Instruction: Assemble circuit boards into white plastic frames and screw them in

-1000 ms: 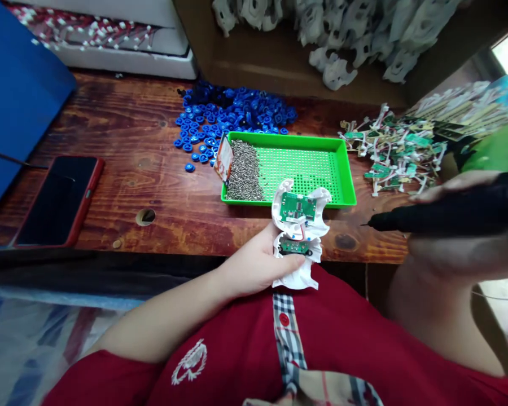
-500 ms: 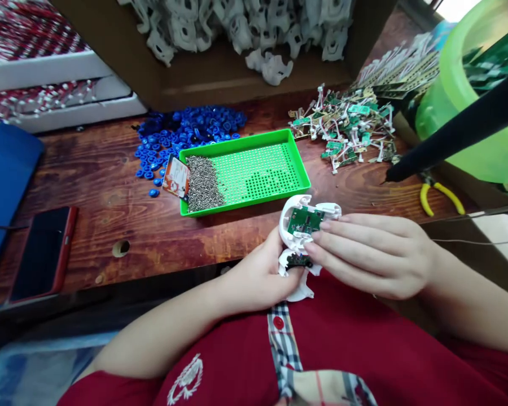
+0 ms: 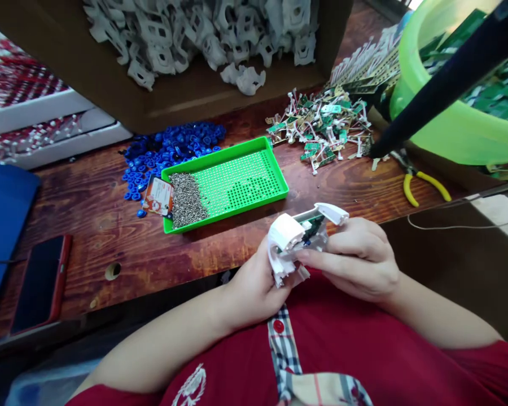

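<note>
A white plastic housing (image 3: 285,234) with a green circuit board (image 3: 311,226) inside is held in front of my chest, tilted so that the board shows only in part. My left hand (image 3: 256,279) wraps round its left and lower side, the thumb largely hidden. My right hand (image 3: 359,259) is closed on its right side, fingers bent, near a curved white piece (image 3: 332,213) that sticks out at the upper right. Beyond the hands lies a green perforated tray (image 3: 241,175), with many small metal screws (image 3: 188,200) heaped at its left end.
Blue round parts (image 3: 169,149) lie behind the tray; small wired circuit boards (image 3: 325,127) are piled to the right. Yellow-handled pliers (image 3: 423,183) lie near a light-green tub (image 3: 444,129). A dark rod (image 3: 440,84) slants in. A box (image 3: 173,104) holds white shells. A phone (image 3: 40,285) lies left.
The housing has been tipped, so its board no longer faces me fully. My right hand's fingers have bent from lying stretched over the board to gripping the right side. The view has shifted.
</note>
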Available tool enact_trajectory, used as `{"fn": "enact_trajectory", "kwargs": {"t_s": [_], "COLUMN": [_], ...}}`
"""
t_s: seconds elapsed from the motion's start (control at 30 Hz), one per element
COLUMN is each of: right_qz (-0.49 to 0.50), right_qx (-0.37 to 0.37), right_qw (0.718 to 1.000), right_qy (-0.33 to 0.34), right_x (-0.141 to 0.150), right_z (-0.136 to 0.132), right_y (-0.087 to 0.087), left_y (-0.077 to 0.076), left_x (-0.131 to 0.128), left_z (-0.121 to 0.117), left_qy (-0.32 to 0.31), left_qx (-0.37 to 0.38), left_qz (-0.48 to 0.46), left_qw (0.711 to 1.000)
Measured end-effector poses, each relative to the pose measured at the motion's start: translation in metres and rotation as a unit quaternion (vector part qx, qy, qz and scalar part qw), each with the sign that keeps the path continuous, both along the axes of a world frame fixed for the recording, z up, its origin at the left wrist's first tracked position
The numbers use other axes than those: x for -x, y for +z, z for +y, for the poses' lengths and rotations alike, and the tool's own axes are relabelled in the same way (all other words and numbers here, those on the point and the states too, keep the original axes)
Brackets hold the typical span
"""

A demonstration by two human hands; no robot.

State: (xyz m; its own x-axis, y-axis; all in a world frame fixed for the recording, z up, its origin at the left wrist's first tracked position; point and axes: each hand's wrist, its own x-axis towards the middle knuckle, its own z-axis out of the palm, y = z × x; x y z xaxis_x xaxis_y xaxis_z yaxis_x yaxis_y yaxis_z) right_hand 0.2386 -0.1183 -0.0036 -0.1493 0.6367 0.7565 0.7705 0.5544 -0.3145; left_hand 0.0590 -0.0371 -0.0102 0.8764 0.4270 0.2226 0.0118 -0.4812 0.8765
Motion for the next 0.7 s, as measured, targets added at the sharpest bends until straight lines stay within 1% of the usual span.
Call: {"fn": "enact_trajectory", "kwargs": {"t_s": [0.2,0.4,0.47,0.6,0.7], "right_qz": [0.07,0.145,0.143,0.112,0.132], "right_qx": [0.017,0.056,0.058,0.053,0.068], "right_qw": [0.997,0.987,0.987,0.991,0.987], "right_qy": [-0.024,-0.037,-0.039,-0.045,-0.056], "right_x": [-0.002,-0.001,-0.001,-0.001,0.001], "right_z": [-0.003,-0.01,-0.012,-0.016,-0.018], "right_y": [-0.006,-0.005,-0.003,0.0,-0.001], "left_y": [-0.004,-0.005,-0.006,-0.006,-0.003], "left_x": [-0.006,-0.007,-0.006,-0.004,-0.004], "left_z": [0.0,0.001,0.002,0.002,0.003], "left_qy": [-0.006,-0.009,-0.016,-0.027,-0.028], "left_qx": [-0.023,0.0,-0.009,-0.053,-0.067], "left_qz": [0.024,0.056,0.058,0.076,0.106], "left_qw": [0.999,0.998,0.998,0.995,0.992]}}
